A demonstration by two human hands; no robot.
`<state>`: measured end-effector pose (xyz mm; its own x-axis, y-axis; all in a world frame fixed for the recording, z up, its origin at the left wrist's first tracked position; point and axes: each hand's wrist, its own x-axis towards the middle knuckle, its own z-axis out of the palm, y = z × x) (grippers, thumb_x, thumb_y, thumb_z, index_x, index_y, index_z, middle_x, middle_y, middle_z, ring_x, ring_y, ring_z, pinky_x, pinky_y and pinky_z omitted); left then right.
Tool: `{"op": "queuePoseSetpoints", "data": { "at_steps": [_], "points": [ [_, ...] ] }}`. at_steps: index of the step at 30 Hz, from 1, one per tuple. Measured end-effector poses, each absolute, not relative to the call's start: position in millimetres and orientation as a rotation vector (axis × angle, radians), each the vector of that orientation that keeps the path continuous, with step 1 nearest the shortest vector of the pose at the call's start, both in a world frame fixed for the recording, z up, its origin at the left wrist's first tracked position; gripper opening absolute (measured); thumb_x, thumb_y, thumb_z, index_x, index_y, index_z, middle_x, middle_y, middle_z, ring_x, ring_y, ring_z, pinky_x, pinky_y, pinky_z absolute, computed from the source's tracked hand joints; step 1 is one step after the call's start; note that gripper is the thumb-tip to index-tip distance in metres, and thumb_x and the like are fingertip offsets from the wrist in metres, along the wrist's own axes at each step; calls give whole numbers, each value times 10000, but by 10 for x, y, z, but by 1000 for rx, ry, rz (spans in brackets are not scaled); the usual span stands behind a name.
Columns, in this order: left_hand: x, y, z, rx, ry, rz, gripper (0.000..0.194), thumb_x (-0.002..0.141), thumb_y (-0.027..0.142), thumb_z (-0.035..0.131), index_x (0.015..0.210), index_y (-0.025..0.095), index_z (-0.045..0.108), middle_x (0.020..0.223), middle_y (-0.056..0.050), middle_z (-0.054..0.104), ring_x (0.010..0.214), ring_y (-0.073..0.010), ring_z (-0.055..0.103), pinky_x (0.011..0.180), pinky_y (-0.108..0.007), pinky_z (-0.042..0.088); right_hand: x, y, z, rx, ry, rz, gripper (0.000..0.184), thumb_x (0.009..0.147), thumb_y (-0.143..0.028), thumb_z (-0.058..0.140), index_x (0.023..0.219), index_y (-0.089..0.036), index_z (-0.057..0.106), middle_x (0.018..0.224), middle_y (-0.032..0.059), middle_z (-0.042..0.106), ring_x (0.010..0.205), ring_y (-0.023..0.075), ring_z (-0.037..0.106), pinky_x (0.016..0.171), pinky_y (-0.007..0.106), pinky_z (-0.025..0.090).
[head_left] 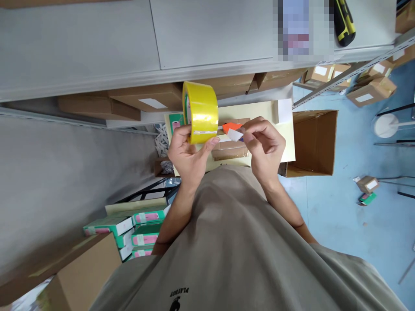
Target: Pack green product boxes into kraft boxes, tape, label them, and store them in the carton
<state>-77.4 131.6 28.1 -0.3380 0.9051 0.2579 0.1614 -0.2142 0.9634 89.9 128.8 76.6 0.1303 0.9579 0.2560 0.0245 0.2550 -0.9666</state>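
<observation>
A wide, glossy yellow plastic tape roll (205,113) is gripped by the left hand (190,160) above a cream rectangular bench (289,144), toward its left edge; a small white slip (234,134) is seemingly pinched by the right hand (267,149). Its handling appears in progress; a steady pinch is called for.

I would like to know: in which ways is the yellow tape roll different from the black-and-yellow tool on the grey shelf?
The yellow tape roll is a round ring; the black-and-yellow tool is long and narrow.
The roll is held in the left hand, while the tool lies on the grey shelf.
The roll's tape is glossy yellow; the tool mixes black with yellow.
Both share yellow colouring.
</observation>
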Motion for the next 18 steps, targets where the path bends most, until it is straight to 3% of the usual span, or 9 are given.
{"op": "queuePoseSetpoints", "data": {
  "at_steps": [6, 13, 18],
  "points": [
    [-842, 1311, 166, 1295, 1481, 1586, 586, 791, 606, 1006, 1103, 234, 678, 1026, 13, 760, 926, -165, 777, 882, -317, 664, 992, 1329, 708, -1130, -1204, 977, 272, 1055, -465, 723, 898, -252, 659, 896, -1, 637, 854, 164, 684, 798, 350, 636],
    [-879, 1295, 58, 1247, 1471, 1571, 605, 792, 608, 1004, 1137, 236, 675, 1044, -3, 764, 961, -185, 785, 901, -335, 662, 1095, 1295, 792, -1210, -1004, 1233, 392, 1006, -649, 786, 1033, -262, 728, 787, -39, 733, 593, 124, 725, 560, 255, 643],
    [-875, 1291, 38, 1212, 1503, 1594, 605, 790, 637, 993, 1121, 231, 690, 1031, -8, 765, 927, -182, 783, 874, -326, 663, 1170, 1352, 820, -1234, -978, 1243, 375, 993, -628, 817, 1060, -265, 758, 946, 1, 849, 656, 147, 802, 597, 268, 693]
  ]
}}
